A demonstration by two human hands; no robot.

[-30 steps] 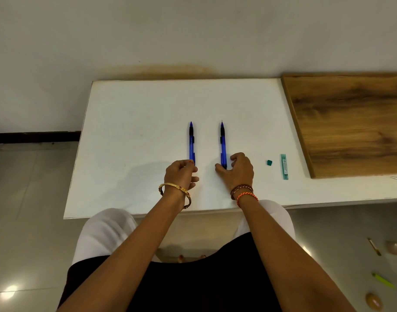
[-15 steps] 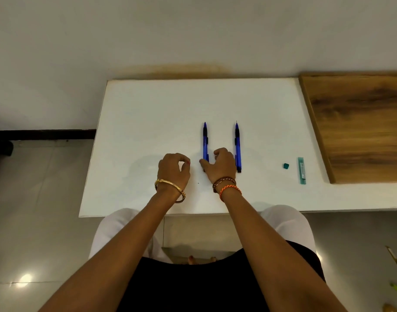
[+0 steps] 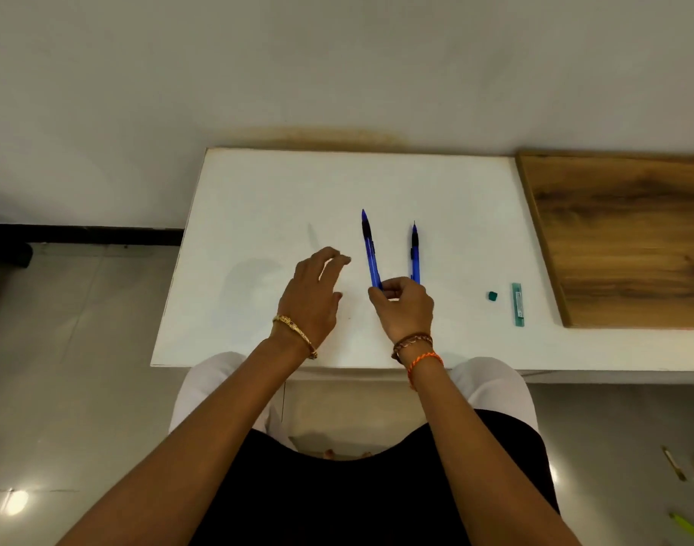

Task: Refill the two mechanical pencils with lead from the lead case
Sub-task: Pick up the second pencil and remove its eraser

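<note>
Blue mechanical pencil [image 3: 370,250]: pinched at its back end by right hand [image 3: 406,309]. Left hand [image 3: 312,293] spread, holding nothing. Hold steady; pull cap off gently. Teal lead case [image 3: 517,304] near.

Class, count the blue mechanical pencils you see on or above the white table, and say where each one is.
2. The left pencil is pinched at its near end by the right hand; the right pencil lies on the table beside it.

A white table [image 3: 258,191] filled the frame's centre. On it lay a blue mechanical pencil [image 3: 415,250] right of centre, a small green cap [image 3: 492,295] and a green lead case [image 3: 517,305] farther right, and a wooden board [image 3: 621,238] at the right edge.
</note>
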